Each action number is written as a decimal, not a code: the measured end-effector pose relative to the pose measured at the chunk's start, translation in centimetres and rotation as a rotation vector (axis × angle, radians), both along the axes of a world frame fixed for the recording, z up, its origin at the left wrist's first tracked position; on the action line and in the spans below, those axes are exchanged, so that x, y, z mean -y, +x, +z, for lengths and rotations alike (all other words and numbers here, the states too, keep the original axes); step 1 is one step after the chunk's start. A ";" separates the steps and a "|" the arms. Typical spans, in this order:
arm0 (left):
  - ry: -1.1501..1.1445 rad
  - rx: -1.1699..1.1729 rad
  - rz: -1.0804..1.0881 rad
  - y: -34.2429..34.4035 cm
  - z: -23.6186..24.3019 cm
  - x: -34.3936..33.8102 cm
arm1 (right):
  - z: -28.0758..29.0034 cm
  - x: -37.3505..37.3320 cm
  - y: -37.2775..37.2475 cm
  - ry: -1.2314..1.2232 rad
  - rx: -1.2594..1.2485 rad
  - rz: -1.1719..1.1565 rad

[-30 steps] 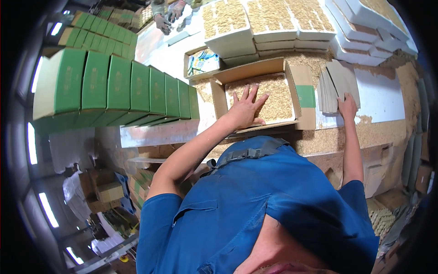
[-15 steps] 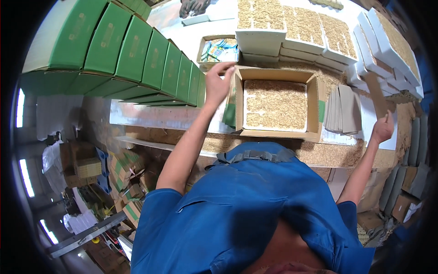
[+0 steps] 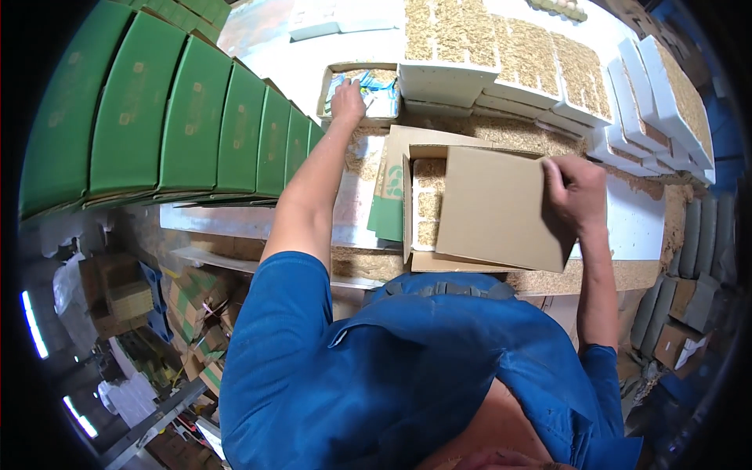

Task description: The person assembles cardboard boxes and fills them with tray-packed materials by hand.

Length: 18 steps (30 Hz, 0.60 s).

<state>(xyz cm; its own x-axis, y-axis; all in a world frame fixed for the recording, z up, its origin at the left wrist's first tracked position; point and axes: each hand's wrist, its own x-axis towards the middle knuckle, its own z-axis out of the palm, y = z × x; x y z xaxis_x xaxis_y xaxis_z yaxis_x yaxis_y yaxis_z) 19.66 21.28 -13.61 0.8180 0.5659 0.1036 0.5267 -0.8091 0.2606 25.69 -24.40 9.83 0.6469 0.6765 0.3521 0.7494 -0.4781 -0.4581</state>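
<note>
My right hand [image 3: 578, 194] grips the right edge of a flat brown cardboard sheet [image 3: 497, 207], thumb on top. The sheet lies tilted over an open cardboard box [image 3: 429, 150] and covers most of it. At the box's left end, part of a white tray with straw-coloured filling [image 3: 428, 192] still shows. Farther away on the left, my left hand [image 3: 348, 100] reaches into a small open box [image 3: 323, 98] of blue and white packets [image 3: 380, 84]. Its fingers are bent together at the packets; whether a packet is between them is hidden.
Green boxes [image 3: 196, 117] stand in a row along the left. White foam trays with straw-coloured filling [image 3: 450, 35] are stacked behind the box, and more stacked trays [image 3: 666, 86] stand at the right. Loose shavings [image 3: 517, 129] lie on the table. Grey sacks [image 3: 689, 243] are at far right.
My right hand has brought the cardboard sheet leftward from the right side onto the box. My left hand has left the box's corner and moved away from me into the box of packets.
</note>
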 end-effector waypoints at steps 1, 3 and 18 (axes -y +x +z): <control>0.078 0.026 -0.021 0.3 -0.3 -0.2 | -0.7 -0.9 -0.2 -0.023 0.033 0.021; 0.129 0.031 -0.064 0.7 -0.5 -0.2 | -2.4 -2.2 -0.6 -0.064 0.087 0.061; -0.435 0.523 0.244 -4.9 6.1 1.9 | -5.0 -4.3 -2.6 -0.142 -0.018 0.339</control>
